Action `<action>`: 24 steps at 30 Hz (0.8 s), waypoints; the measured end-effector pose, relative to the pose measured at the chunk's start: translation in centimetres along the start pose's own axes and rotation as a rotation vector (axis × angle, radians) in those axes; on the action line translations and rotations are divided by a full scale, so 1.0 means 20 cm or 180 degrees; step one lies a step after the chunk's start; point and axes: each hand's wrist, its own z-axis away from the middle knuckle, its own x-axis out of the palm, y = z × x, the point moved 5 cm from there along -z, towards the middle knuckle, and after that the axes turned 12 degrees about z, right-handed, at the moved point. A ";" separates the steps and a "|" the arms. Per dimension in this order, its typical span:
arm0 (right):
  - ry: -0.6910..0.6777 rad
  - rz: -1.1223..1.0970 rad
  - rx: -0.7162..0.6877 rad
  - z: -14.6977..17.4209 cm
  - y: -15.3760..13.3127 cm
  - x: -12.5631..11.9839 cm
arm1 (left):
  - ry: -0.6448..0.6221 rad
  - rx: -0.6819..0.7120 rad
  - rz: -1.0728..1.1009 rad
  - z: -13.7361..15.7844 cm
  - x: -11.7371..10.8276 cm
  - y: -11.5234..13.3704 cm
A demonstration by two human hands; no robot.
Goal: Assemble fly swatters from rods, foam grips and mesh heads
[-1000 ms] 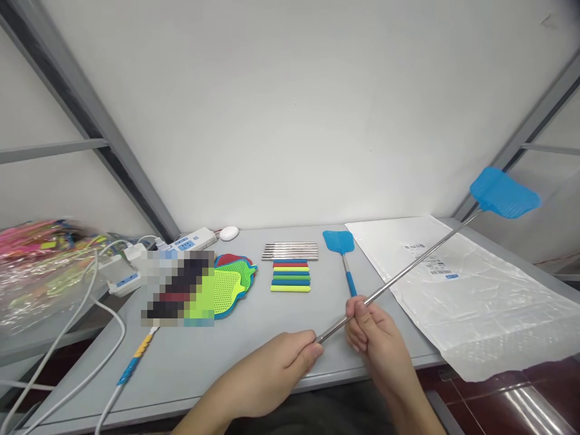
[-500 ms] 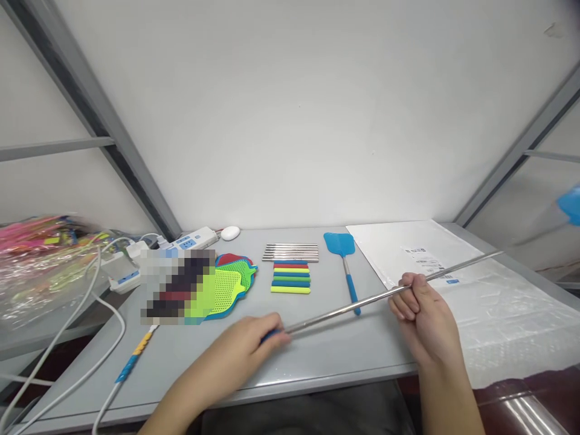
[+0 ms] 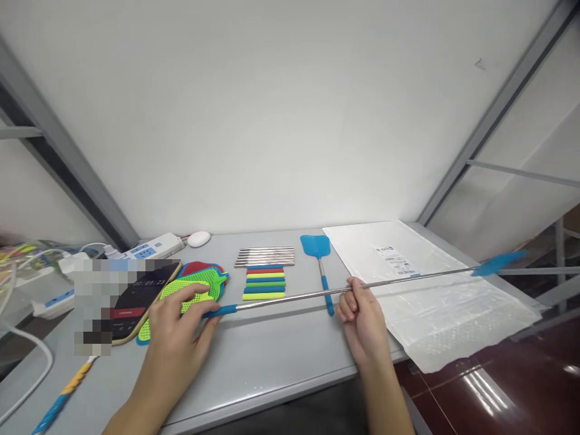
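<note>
Both hands hold a long fly swatter (image 3: 290,296), its telescopic metal rod drawn out and lying nearly level above the table. My left hand (image 3: 174,332) pinches the end of its blue handle. My right hand (image 3: 365,317) is closed around the rod farther along, and the blue paddle sticks out beyond the table's right end. Behind the rod lies a second blue swatter (image 3: 316,244), its rod short. Bare metal rods (image 3: 265,256) are lined up in the middle, with a row of coloured handle tubes (image 3: 265,283) just before them. Loose swatter heads (image 3: 215,279) are stacked partly behind my left hand.
A phone (image 3: 136,296), partly pixelated, leans at the left near a power strip (image 3: 156,246) and white cables (image 3: 34,344). A white mouse-shaped object (image 3: 198,239) lies by the wall. A white plastic mailer (image 3: 435,320) covers the table's right side, overhanging the front edge.
The view has turned right. My left hand has slid back to the handle's end, showing more blue grip. The swatter lies more level, and its whole paddle is now in view.
</note>
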 end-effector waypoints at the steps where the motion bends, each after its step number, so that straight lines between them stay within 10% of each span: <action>1: -0.0070 -0.0044 0.0040 0.01 0.01 0.02 | 0.0128 -0.0035 0.0027 0.00 -0.01 0.00; 11: -0.0607 -0.0798 0.0799 0.13 0.13 0.18 | 0.1114 -0.0770 -0.0139 0.02 -0.14 0.07; 19: -0.0296 -0.0870 0.0569 0.21 0.22 0.24 | 0.1846 -0.0927 0.0098 0.02 -0.21 0.09; 24: -0.0379 -0.1108 0.0579 0.20 0.21 0.25 | 0.1376 -0.1184 0.0597 -0.06 -0.19 0.06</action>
